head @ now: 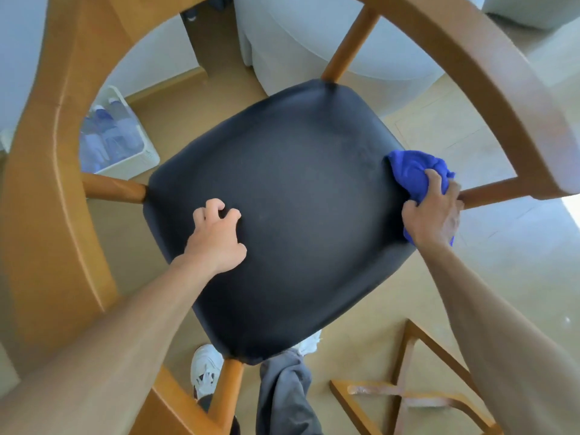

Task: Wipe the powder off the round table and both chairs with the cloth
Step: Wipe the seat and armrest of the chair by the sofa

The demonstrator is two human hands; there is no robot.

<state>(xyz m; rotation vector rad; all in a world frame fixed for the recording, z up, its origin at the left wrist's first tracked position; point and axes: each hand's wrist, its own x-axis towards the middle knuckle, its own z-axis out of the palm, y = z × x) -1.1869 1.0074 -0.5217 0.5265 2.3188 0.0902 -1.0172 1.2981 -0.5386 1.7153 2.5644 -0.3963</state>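
I see my right hand [434,211] bunching the blue cloth [411,174] at the dark seat's [282,199] right edge; my left hand [216,237] rests, fingers curled, apparently on the seat.

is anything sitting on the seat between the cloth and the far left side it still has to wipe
Only the person's own left hand, resting with curled fingers on the black seat near its left front. The blue cloth, gripped by the right hand, is at the seat's right edge; nothing else lies between.

One wooden chair [298,189] fills the frame, one blue cloth [414,175] sits at its right edge, two hands show, one white basket [138,152] stands upper left, and two white shoes appear at the bottom.
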